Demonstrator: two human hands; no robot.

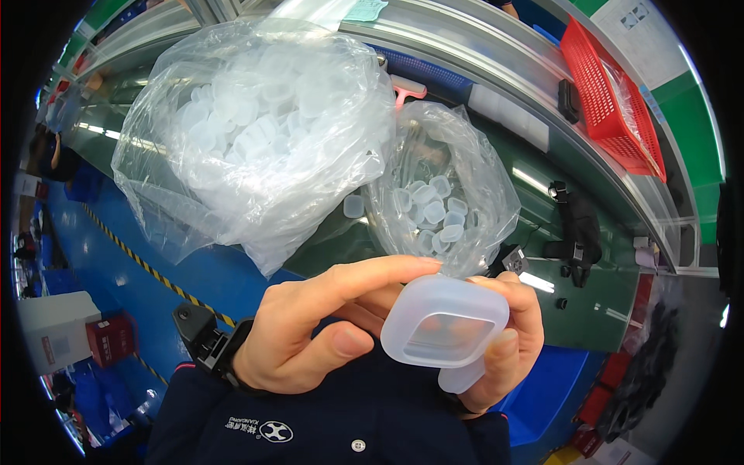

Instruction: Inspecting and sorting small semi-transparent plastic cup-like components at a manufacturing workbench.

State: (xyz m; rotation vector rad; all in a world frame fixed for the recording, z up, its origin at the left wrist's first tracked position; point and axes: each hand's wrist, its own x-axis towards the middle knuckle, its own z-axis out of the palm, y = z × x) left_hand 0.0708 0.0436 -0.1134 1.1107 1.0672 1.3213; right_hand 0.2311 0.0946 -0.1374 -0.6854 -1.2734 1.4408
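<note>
In front of my chest, my right hand [508, 345] grips a frosted, translucent plastic cover [399, 314], square with rounded corners and a recessed clear middle. Its thumb lies along the near side and its fingers curl at the far right edge. A second translucent piece [459, 378] shows below the cover, partly hidden, in the same hand. From the left, my left hand [314, 318] reaches over with its fingers stretched out and thumb apart. Its index fingertip is at the cover's top edge, while its other fingertips are hidden behind the cover.
A big clear bag [310, 198] full of similar pieces lies on the dark green table [601, 318]. Beside it stands a smaller clear bag [492, 174] with several pieces. One loose piece [353, 206] lies between them. A red basket [601, 101] and black device [577, 225] are at right.
</note>
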